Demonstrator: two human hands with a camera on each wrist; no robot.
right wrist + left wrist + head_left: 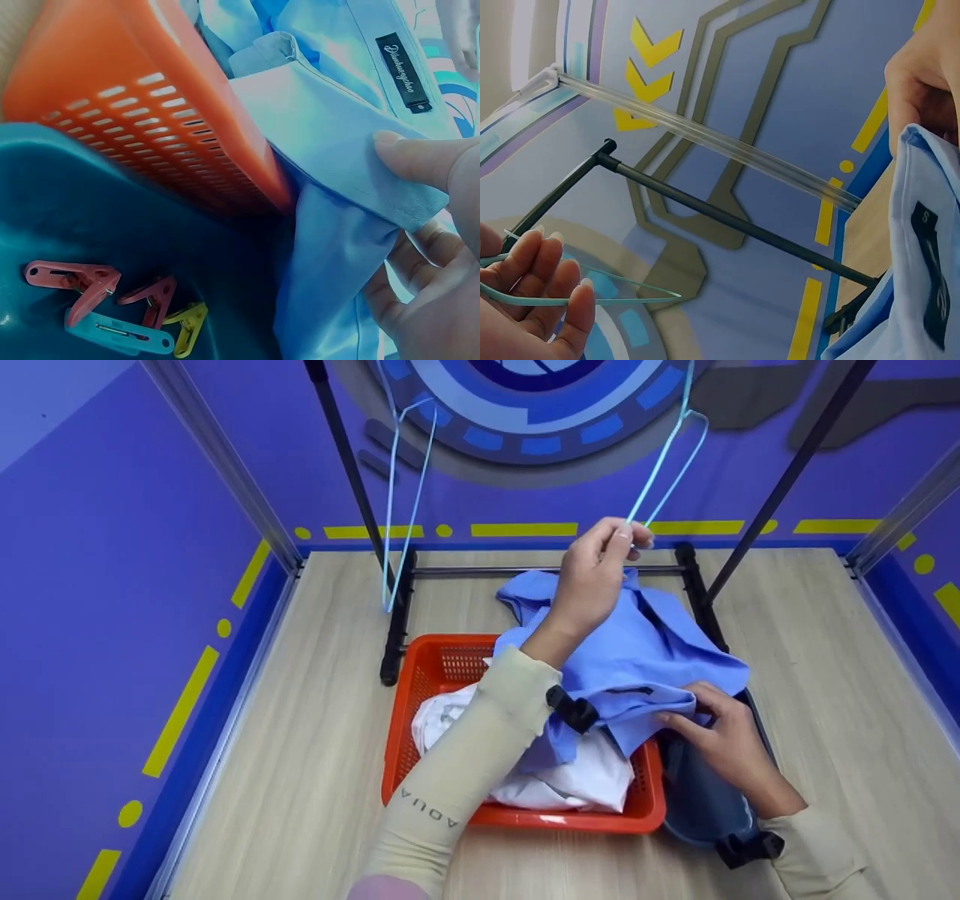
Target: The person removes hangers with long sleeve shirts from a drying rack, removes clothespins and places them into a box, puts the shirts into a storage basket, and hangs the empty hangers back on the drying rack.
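Observation:
My left hand (589,577) holds the lower end of a pale blue-green wire hanger (654,472), the wire running between fingers and thumb. Below it a blue shirt (630,652) is spread over the right part of a red basket (555,820). My right hand (731,739) pinches the shirt's collar (337,142) at its edge, thumb on top and fingers beneath. A black label (403,73) shows inside the neck. White clothes (596,780) lie in the basket under the shirt.
A second wire hanger (391,480) hangs at the left. A black rack (356,472) stands behind the basket. To the basket's right, a dark blue tub (705,802) holds several clothes pegs (112,334). Purple panels (150,547) enclose the wooden floor (300,720).

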